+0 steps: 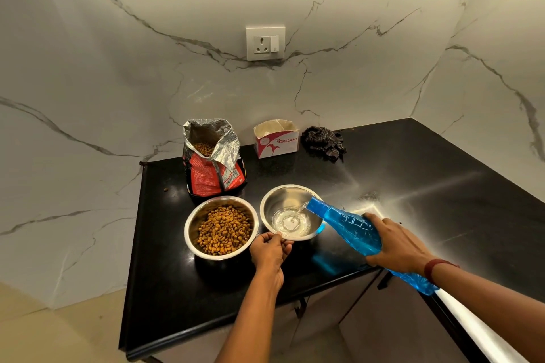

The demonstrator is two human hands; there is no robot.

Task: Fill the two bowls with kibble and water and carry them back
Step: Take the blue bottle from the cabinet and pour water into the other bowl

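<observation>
Two steel bowls stand side by side on the black counter. The left bowl is heaped with brown kibble. The right bowl holds a shallow pool of water. My right hand grips a blue plastic bottle, tilted with its mouth over the right bowl's rim, and a thin stream of water runs into the bowl. My left hand pinches the near rim of the right bowl. An open red kibble bag stands behind the left bowl.
A small Origami carton and a crumpled dark cloth sit at the back by the marble wall. A wall socket is above them. The counter's left edge drops to the floor. Cabinet doors lie below the front edge.
</observation>
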